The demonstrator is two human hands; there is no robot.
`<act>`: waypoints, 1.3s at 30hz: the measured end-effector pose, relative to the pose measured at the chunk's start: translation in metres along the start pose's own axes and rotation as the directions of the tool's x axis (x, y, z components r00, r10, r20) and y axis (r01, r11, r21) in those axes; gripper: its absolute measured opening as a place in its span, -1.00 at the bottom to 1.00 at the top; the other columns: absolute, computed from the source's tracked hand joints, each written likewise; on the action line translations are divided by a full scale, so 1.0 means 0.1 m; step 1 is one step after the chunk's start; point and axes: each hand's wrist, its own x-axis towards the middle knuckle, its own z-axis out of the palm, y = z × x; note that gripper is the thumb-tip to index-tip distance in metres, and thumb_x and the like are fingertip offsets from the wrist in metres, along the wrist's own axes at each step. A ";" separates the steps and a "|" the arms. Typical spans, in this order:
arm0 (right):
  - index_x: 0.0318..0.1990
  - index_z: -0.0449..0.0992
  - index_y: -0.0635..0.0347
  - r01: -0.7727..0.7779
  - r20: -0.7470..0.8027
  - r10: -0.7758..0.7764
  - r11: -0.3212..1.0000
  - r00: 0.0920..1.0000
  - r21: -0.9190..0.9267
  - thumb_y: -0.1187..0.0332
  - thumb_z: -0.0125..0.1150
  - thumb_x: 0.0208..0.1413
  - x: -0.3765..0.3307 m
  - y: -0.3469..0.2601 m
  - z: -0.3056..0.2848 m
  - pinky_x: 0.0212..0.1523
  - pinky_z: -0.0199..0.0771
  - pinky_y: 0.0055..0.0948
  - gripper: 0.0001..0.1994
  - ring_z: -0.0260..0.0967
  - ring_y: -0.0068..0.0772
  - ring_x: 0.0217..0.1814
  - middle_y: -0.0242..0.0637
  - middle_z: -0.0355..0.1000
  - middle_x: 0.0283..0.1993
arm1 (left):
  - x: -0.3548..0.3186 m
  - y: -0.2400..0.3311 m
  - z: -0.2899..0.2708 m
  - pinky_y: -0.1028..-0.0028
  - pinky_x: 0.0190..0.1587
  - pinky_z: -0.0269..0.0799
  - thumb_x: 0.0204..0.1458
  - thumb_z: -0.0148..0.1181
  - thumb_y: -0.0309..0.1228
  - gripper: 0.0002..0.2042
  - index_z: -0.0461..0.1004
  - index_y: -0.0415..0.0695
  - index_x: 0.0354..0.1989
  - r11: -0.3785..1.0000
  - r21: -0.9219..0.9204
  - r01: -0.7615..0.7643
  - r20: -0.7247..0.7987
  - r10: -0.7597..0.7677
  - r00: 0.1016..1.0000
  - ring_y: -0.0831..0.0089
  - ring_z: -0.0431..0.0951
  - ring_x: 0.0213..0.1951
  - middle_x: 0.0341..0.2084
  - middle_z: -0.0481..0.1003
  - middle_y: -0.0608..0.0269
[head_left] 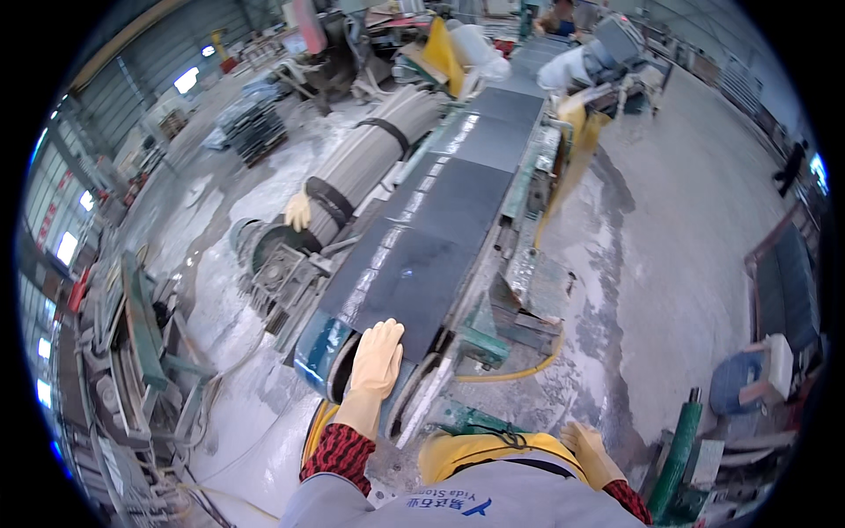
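Note:
Several dark grey stone slabs [409, 273] lie end to end along a conveyor [319, 361] that runs away from me. My left hand [378, 356], in a cream rubber glove, rests flat on the near end of the closest slab, fingers stretched forward and together. It grips nothing. Beside my yellow apron [493, 451], at the lower right, hangs my right hand [591, 449] in a matching glove. Its fingers look loose, with nothing visible in them. Light streaks of glare cross the slabs' wet-looking surface.
Left of the conveyor lies a long grey strapped bundle [370, 158] with a loose cream glove [298, 209] on it. A motor [280, 271] sits beside the frame. Green metal parts [482, 346] and a yellow hose [515, 377] lie right. A green post [678, 453] stands lower right.

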 end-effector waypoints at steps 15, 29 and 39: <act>0.10 0.52 0.33 0.012 -0.106 -0.019 0.998 0.994 -0.067 0.27 0.26 0.30 0.02 0.04 0.03 -0.10 0.72 -0.30 -0.66 0.63 -0.14 -0.12 -0.01 0.62 -0.06 | 0.52 -1.27 -0.08 0.13 0.18 0.28 0.20 0.18 -0.15 -0.52 0.36 -0.12 0.22 0.802 0.385 0.457 -0.072 -0.467 0.881 0.07 0.44 0.11 0.00 0.46 0.02; -0.09 0.59 0.39 0.028 -0.123 -0.026 1.000 0.992 0.011 0.35 0.30 0.22 0.15 0.28 -0.04 -0.20 0.68 -0.31 -0.75 0.62 -0.21 -0.23 -0.04 0.62 -0.15 | 0.90 -1.08 0.27 0.01 0.07 0.33 0.16 0.17 -0.10 -0.59 0.40 -0.07 0.09 0.678 0.376 0.632 -0.304 -0.554 0.775 -0.10 0.43 0.05 -0.05 0.45 -0.19; 0.02 0.58 0.41 -0.034 -0.093 0.035 0.999 0.995 0.014 0.28 0.31 0.22 0.38 0.35 -0.15 -0.16 0.68 -0.32 -0.64 0.64 -0.15 -0.19 -0.02 0.63 -0.11 | 0.88 -0.81 0.10 -0.01 0.38 0.13 0.27 0.09 -0.16 -0.50 0.31 -0.11 0.33 0.632 0.282 0.722 -0.257 -0.675 0.692 -0.22 0.29 0.31 0.23 0.36 -0.36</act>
